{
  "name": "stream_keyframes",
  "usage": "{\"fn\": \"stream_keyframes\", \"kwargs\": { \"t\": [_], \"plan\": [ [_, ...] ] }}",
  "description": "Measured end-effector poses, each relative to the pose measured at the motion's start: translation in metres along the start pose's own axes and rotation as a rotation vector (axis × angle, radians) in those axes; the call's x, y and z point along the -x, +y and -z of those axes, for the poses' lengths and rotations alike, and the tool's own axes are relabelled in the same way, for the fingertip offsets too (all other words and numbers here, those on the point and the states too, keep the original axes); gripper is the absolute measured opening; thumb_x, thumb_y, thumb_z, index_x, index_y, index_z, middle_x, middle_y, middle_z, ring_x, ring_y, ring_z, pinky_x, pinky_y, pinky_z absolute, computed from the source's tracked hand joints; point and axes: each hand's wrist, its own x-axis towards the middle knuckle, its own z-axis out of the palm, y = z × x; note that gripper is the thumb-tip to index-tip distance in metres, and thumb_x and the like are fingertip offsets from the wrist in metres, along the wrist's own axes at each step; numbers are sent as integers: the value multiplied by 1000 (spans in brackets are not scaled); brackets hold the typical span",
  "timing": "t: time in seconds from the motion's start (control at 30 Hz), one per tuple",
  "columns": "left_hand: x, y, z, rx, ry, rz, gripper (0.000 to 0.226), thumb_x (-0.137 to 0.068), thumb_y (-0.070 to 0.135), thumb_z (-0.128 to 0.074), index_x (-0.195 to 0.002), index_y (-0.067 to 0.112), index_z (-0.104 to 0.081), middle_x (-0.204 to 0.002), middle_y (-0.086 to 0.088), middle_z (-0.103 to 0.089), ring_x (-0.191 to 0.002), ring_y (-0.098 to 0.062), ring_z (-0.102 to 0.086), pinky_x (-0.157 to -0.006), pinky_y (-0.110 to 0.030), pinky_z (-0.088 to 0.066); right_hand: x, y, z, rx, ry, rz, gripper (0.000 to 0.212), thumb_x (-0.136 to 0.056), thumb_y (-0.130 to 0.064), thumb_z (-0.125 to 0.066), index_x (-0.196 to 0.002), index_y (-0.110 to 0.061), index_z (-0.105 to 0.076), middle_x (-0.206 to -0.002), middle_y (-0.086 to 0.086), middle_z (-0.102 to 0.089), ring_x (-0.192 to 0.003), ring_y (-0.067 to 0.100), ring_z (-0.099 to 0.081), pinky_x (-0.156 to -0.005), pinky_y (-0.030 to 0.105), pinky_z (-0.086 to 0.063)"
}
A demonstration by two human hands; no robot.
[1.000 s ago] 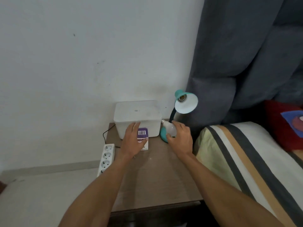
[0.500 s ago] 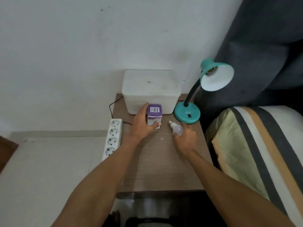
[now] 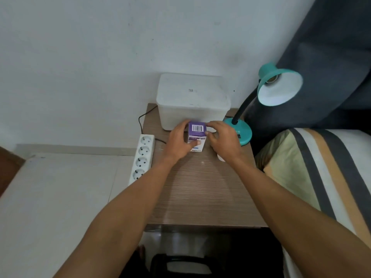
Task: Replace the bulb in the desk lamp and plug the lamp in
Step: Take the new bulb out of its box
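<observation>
1. The bulb box (image 3: 197, 137) stands upright on the counter (image 3: 200, 193), its long axis vertical, just in front of the white lidded container (image 3: 192, 101) and left of the lamp's base.
2. The box's top face, purple with a white barcode label, points up toward the camera; the near side face shows purple above and white below, and the brand print at its lower edge reads upside down from this view.
3. The left hand (image 3: 179, 142) grasps the box's left side, fingers wrapped round it and the thumb across the near face.
4. The right hand (image 3: 221, 140) is at the box's right side, fingertips pinched on its top right edge.
5. The desk lamp (image 3: 279, 88) is teal with a black bent neck; its round base (image 3: 244, 133) sits at the counter's far right corner, partly behind the right hand.
6. The shade's white-lined opening faces forward and down, and the brass socket inside holds no bulb.
7. A small white rounded object (image 3: 220, 158), mostly hidden under the right wrist, lies on the counter; I cannot tell what it is.
8. A white power strip (image 3: 143, 157) lies along the counter's left edge, its long axis running away from the camera, all four visible sockets unused.
</observation>
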Motion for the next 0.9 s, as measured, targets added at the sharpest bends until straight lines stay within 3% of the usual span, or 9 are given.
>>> {"fn": "stream_keyframes", "kwargs": {
  "t": [0.13,0.23,0.47,0.63,0.8,0.9],
  "plan": [
    [-1,-4,0,36,-23,26,87,-69,22,-95,-143,22,-48,-127,-1,-69,-114,-16,-68,-98,-41,-58,-18,-10,4,110,-156,171,30,-94,-13,-61,-124,-14,-69,-132,13,-62,-120,32,-56,-93,43,-50],
    [-2,-7,0,56,-29,31,89,-70,19,-95,-144,21,-47,-129,-3,-68,-114,-17,-68,-98,-42,-58,-24,-8,5,133,-232,254,28,-93,-14,-63,-120,-12,-70,-121,13,-68,-108,33,-62,-86,46,-52],
    [0,-12,-2,115,-50,26,90,-71,17,-94,-146,24,-45,-133,-4,-66,-118,-17,-68,-98,-43,-59,-41,-5,16,196,-417,252,37,-91,-21,-68,-128,-17,-66,-127,6,-66,-111,28,-61,-90,42,-51],
    [-2,-14,-3,117,-55,29,89,-72,15,-94,-147,20,-46,-132,-5,-66,-116,-16,-69,-97,-43,-59,-43,-4,16,210,-411,320,36,-91,-26,-68,-126,-16,-67,-113,4,-72,-98,24,-64,-78,35,-52],
    [-4,-13,-3,109,-57,14,89,-73,15,-93,-147,19,-45,-132,-6,-66,-118,-17,-68,-99,-42,-58,-36,-1,15,179,-355,389,32,-94,-25,-62,-122,-11,-68,-111,10,-72,-92,26,-67,-77,40,-56],
    [-5,-13,-3,92,-59,15,87,-74,16,-92,-147,21,-45,-132,-6,-66,-118,-18,-67,-98,-43,-59,-35,3,14,114,-333,410,30,-96,-23,-61,-122,-10,-68,-108,9,-72,-92,23,-67,-75,36,-56]
  ]
}}
